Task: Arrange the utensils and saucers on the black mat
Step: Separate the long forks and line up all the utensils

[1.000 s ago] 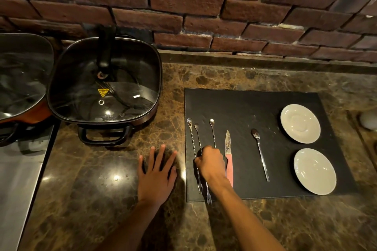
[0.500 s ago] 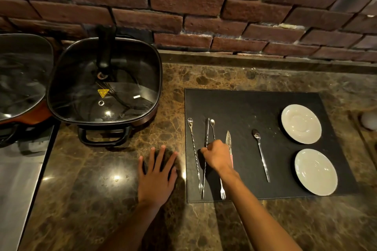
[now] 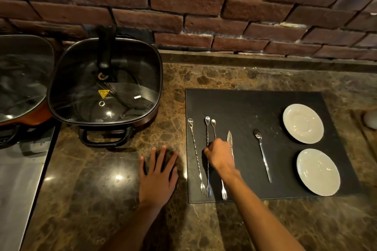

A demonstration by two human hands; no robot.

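On the counter: I'm looking down at a brown marble worktop point(image 3: 102, 199) with a brick wall point(image 3: 204, 6) behind it.
Black mat point(image 3: 244, 108): lies flat on the right half of the counter, near edge just beside my arms.
Right hand point(image 3: 220, 156): fingers curled shut around the shaft of the middle twisted stirrer point(image 3: 207, 128), gripping about halfway down. Can't see the fingertips, they're tucked under the hand.
Left hand point(image 3: 158, 177): flat on the marble just left of the mat, fingers spread, holding nothing.
Left stirrer point(image 3: 195, 155): on its own near the mat's left edge, spoon end far, fork end near, fully in view.
Third stirrer point(image 3: 213, 125): right next to the gripped one, and my hand and wrist cover most of its shaft. Only the spoon tip and the fork end show.
Knife point(image 3: 230, 138): blade tip pokes out past my knuckles, handle is basically hidden behind the hand.
Spoon point(image 3: 263, 155): lies clear in the middle of the mat, well apart from the rest.
Saucers: two white ones on the mat's right side, far saucer point(image 3: 303, 123) and near saucer point(image 3: 318, 172), close but not touching.
Square pan point(image 3: 106, 85): glass lid on, left of the mat. Contents are murky under reflections.
Second pan point(image 3: 22, 79): cut off at the left edge.
Pale round thing point(image 3: 370, 120): cut off at the right edge, can't tell what it is.
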